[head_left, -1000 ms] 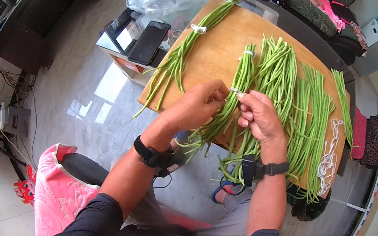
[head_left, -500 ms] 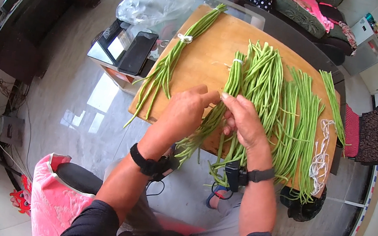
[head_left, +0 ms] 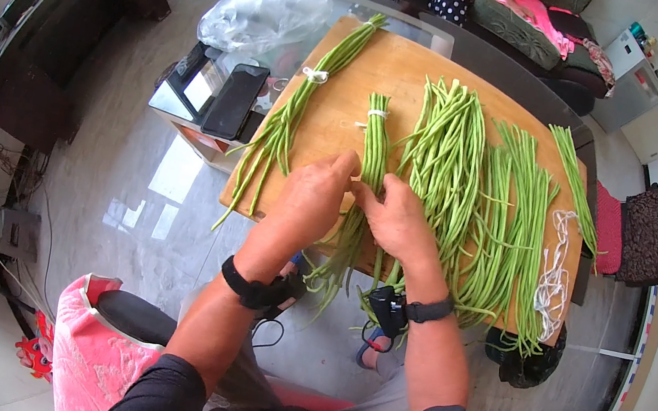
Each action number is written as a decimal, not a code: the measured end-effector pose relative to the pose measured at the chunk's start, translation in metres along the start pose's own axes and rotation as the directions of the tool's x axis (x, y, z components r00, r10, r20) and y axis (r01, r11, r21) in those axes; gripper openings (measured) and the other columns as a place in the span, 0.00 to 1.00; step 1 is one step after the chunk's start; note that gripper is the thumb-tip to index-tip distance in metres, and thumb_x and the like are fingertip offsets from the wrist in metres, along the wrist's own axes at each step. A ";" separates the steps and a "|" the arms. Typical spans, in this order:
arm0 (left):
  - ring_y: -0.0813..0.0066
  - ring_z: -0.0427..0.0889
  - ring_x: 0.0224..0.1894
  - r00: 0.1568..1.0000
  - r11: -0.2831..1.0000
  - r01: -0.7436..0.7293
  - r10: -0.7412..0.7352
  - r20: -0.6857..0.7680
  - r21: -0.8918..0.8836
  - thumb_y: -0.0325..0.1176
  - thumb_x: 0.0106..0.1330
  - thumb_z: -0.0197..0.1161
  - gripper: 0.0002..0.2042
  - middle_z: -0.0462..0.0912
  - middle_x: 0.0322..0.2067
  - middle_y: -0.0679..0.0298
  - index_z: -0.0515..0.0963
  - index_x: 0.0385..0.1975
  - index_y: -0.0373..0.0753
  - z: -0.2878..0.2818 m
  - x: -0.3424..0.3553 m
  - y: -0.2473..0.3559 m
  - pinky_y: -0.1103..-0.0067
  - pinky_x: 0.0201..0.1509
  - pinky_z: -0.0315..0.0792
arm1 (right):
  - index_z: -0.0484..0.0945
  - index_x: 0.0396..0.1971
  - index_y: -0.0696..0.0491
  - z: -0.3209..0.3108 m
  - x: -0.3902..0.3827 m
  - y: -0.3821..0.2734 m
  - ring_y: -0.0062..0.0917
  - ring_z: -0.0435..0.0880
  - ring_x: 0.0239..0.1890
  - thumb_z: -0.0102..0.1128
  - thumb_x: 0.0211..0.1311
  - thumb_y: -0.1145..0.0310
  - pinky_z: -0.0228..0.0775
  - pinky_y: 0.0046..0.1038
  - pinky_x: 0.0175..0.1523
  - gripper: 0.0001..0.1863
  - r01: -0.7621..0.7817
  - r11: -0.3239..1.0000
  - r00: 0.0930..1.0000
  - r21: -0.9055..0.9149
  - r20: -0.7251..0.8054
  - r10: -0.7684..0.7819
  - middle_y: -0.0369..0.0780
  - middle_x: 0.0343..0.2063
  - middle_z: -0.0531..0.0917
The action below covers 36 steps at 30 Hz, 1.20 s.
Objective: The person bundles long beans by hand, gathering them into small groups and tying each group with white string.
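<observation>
- Far left of the fingers (head_left: 344,164): clear plastic bag (head_left: 265,16), black phone (head_left: 237,101) on the near side of it. Both off the board.
- Left of the fingers, closer: tied bunch (head_left: 301,101) lying aslant on the wooden board (head_left: 337,115), white bow (head_left: 314,75) toward its upper end, tails fanned past the board edge.
- At the bundle's left side: left hand (head_left: 309,195), fingers curled, thumb and forefinger tips close together. Can't tell if they pinch string or bean.
- Between the hands: bean bundle (head_left: 374,148). Upper part sticks out beyond the fingertips with a white tie (head_left: 377,113) near its top; tails hang below the fingers, over the board's near edge.
- At the bundle's right side: right hand (head_left: 396,219), fingers bent in, thumb reaching across the bundle to the left fingertips. Grip itself hidden, can't tell what it pinches.
- Handling, my read: gather the middle evenly before pulling, draw both sides level, snug not crushing. Stems parallel, upper tie undisturbed. Hanging tails could drag, so support the weight on the board.
- Just right of the fingers: loose bean pile (head_left: 449,152); past it, second pile (head_left: 519,211).
- Far right of the fingers: tangled white string (head_left: 553,282), small bunch (head_left: 571,172) above it.
</observation>
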<state>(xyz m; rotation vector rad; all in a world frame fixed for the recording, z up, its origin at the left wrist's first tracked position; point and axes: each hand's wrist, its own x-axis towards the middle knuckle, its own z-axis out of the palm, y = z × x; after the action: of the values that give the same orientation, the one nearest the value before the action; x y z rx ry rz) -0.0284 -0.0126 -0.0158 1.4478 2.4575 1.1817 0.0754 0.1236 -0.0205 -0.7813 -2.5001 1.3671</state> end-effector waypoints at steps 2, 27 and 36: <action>0.45 0.84 0.38 1.000 1.000 0.001 -0.001 -0.009 0.012 0.24 0.67 0.61 0.07 0.85 0.34 0.50 0.73 0.42 0.37 0.001 -0.001 0.000 0.59 0.38 0.76 | 0.77 0.35 0.64 0.001 0.000 -0.001 0.60 0.83 0.38 0.67 0.66 0.52 0.75 0.51 0.43 0.24 0.015 0.997 1.000 -0.070 -0.025 -0.017 0.60 0.31 0.84; 0.45 0.82 0.40 0.992 0.984 -0.016 0.037 0.117 -0.176 0.19 0.61 0.58 0.16 0.82 0.35 0.49 0.85 0.47 0.38 0.004 0.009 -0.004 0.61 0.45 0.75 | 0.66 0.50 0.61 -0.001 -0.006 0.001 0.62 0.83 0.40 0.52 0.65 0.76 0.73 0.56 0.48 0.15 0.200 0.968 0.976 -0.149 -0.053 -0.210 0.65 0.31 0.82; 0.43 0.82 0.40 0.994 0.992 -0.039 0.051 0.097 -0.119 0.21 0.63 0.58 0.13 0.82 0.35 0.49 0.85 0.44 0.37 0.010 0.008 -0.004 0.59 0.44 0.74 | 0.73 0.44 0.57 -0.022 -0.007 0.003 0.48 0.84 0.30 0.57 0.64 0.77 0.76 0.42 0.38 0.10 0.121 0.993 0.993 0.017 -0.013 -0.120 0.51 0.26 0.83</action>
<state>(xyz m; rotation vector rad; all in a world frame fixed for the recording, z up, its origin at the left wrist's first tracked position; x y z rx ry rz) -0.0320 -0.0014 -0.0232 1.4991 2.2621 1.2070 0.0914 0.1367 -0.0101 -0.6218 -2.4783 1.3382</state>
